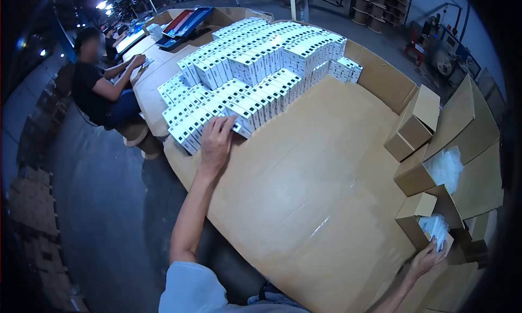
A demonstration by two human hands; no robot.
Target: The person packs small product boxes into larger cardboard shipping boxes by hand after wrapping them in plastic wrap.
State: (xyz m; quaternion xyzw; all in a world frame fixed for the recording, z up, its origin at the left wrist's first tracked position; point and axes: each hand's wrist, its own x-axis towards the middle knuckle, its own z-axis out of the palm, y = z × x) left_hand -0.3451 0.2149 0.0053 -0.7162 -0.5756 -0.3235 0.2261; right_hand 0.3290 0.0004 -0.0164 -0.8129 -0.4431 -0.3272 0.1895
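My left hand reaches to the near edge of a large stack of small white boxes with dark square marks on their ends. Its fingers curl around a white box at the front corner; the palm side is hidden. Far to the right, my right hand is closed on a bundle of clear plastic bags, which sits partly inside an open cardboard box.
Cardboard covers the table. Behind the bags stand another open carton with clear plastic and a flapped carton. A co-worker sits at the left side, near a blue and red tray.
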